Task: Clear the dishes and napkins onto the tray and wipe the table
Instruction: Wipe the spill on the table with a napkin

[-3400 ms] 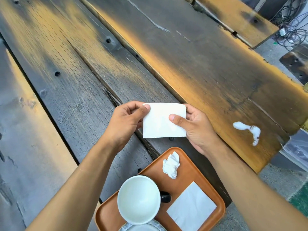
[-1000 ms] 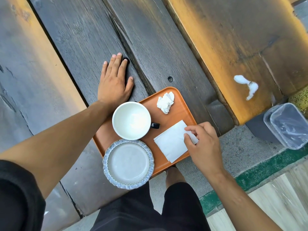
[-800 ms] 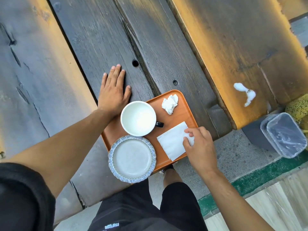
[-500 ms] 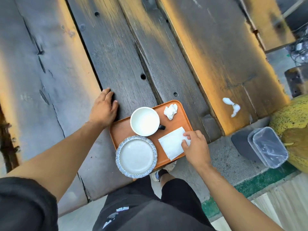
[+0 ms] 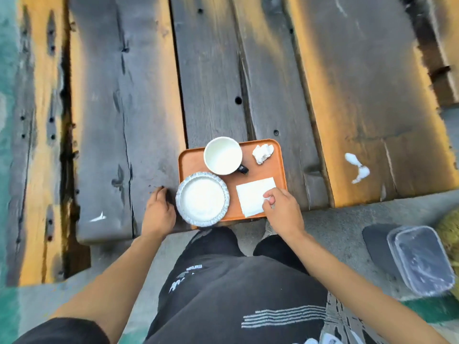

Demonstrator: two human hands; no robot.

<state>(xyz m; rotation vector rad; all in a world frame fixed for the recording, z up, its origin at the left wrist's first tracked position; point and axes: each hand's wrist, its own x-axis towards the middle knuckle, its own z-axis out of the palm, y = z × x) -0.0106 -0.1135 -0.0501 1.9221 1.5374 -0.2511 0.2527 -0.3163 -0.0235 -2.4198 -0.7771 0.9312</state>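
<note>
Tray orange, rounded corners, at table edge, right hand pinching flat white napkin, left hand loose on wood, cup, ridged plate, crumpled napkin.

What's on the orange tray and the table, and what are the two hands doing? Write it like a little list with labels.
tray: orange tray, at the near table edge
on tray: white cup, ruffled plate, crumpled napkin, flat napkin
left hand: left hand rests on the table beside the plate
right hand: right hand pinches the flat napkin's corner
still to clean: white spill on the table
</note>
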